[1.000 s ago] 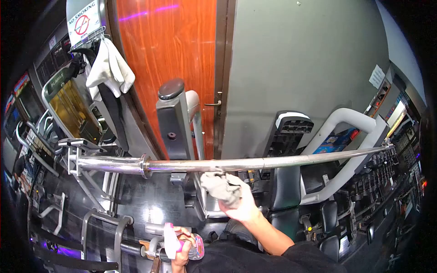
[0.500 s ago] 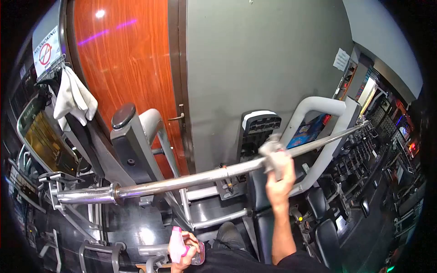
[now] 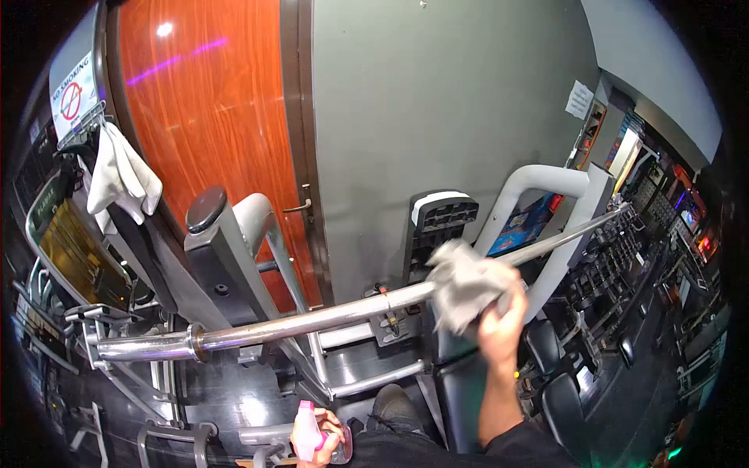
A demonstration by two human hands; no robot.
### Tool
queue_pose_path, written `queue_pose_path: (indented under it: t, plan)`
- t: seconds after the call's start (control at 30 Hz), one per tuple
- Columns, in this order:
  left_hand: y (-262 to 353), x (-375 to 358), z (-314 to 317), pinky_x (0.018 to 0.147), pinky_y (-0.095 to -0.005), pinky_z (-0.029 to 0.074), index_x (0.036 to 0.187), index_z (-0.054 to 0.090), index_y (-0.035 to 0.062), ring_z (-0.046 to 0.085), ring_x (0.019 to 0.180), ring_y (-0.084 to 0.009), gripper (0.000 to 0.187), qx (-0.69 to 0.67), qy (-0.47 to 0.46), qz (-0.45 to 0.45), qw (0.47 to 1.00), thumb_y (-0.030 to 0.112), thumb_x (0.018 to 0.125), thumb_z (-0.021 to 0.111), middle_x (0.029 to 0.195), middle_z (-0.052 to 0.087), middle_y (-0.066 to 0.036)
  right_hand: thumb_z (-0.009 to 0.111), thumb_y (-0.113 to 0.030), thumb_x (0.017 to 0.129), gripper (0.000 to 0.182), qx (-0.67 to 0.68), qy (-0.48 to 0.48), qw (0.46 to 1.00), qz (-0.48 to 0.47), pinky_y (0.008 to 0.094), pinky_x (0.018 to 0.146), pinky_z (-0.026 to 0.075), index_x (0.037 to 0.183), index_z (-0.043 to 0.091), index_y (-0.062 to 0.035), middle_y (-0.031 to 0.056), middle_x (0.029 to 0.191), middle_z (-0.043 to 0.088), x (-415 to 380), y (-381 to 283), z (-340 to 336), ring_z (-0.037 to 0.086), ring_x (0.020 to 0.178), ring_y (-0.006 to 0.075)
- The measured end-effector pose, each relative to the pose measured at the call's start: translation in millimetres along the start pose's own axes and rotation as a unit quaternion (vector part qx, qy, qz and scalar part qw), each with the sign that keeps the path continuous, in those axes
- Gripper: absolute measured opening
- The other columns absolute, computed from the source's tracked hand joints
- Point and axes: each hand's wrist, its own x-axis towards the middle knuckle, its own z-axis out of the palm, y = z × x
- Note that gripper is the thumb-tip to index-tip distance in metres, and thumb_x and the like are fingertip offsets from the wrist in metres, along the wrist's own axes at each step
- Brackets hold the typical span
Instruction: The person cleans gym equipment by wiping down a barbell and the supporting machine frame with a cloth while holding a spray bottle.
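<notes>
A long metal barbell bar (image 3: pixel 312 318) crosses the view, lying over the frame of a bench machine. My right hand (image 3: pixel 503 316) holds a grey cloth (image 3: pixel 462 285), blurred by motion, against the bar right of its middle. Low in the view, my left hand (image 3: pixel 320 441) is wrapped round a spray bottle with a pink and white head (image 3: pixel 309 430); its clear body shows partly beside the fingers.
A wooden door (image 3: pixel 203 140) with a handle stands behind the bar, beside a grey wall (image 3: pixel 445 101). White cloths (image 3: pixel 123 175) hang at the left. Black padded benches (image 3: pixel 562 405) and dumbbell racks (image 3: pixel 608 269) fill the right.
My right hand has moved slightly right and down, and the cloth now looks more spread out over the bar. My left hand still holds the bottle, a little lower in view.
</notes>
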Motion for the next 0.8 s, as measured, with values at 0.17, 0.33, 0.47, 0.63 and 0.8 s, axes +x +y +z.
queue_pose_path:
  t: [0.17,0.33,0.47,0.63,0.8]
  plan:
    - [10,-4,2,0.07,-0.0355,0.051,0.134,0.031,0.0093,0.06,0.07,-0.0197,0.056,0.007,0.028,-0.016,0.999,0.001,0.085,0.055,0.102,0.047,-0.015,0.058,-0.001,0.07,0.037,-0.207,-0.246,0.946,0.05,0.0381,0.088,0.048,0.106,0.063,-0.008,0.0149,0.104,0.064,64,52,-25,0.061,0.101,0.0336]
    - [4,-6,-7,0.072,-0.037,0.052,0.134,0.031,0.0087,0.06,0.07,-0.0201,0.055,0.024,0.011,0.002,1.0,0.001,0.085,0.056,0.101,0.048,-0.014,0.064,-0.02,0.079,0.035,-0.172,-0.458,0.863,0.129,0.0449,0.082,0.05,0.113,0.06,-0.0176,0.0127,0.1,0.069,57,49,48,0.065,0.096,0.0343]
    - [-6,-8,-13,0.072,-0.0374,0.052,0.133,0.031,0.0073,0.06,0.069,-0.02,0.055,0.013,0.025,-0.002,1.0,0.002,0.085,0.057,0.101,0.049,-0.013,0.056,-0.007,0.078,0.035,-0.105,-0.34,0.934,-0.039,0.0445,0.083,0.049,0.112,0.06,-0.0124,0.0109,0.105,0.062,6,-12,106,0.061,0.099,0.0326]
    - [-18,-8,-22,0.071,-0.0356,0.051,0.135,0.029,0.0043,0.06,0.071,-0.0194,0.057,0.026,0.04,-0.039,0.998,0.003,0.085,0.057,0.101,0.05,-0.013,0.07,0.002,0.064,0.054,0.051,-0.331,0.915,-0.227,0.0417,0.095,0.046,0.115,0.06,-0.0114,0.0121,0.114,0.06,-51,-13,119,0.057,0.112,0.0314]
    - [-33,-2,-27,0.07,-0.0337,0.051,0.137,0.027,0.0014,0.059,0.072,-0.0189,0.06,0.029,0.034,-0.059,0.997,0.004,0.085,0.058,0.101,0.052,-0.013,0.061,0.005,0.065,0.052,0.142,-0.32,0.934,-0.065,0.0389,0.098,0.044,0.116,0.059,-0.0071,0.013,0.116,0.06,-97,30,83,0.057,0.113,0.0297]
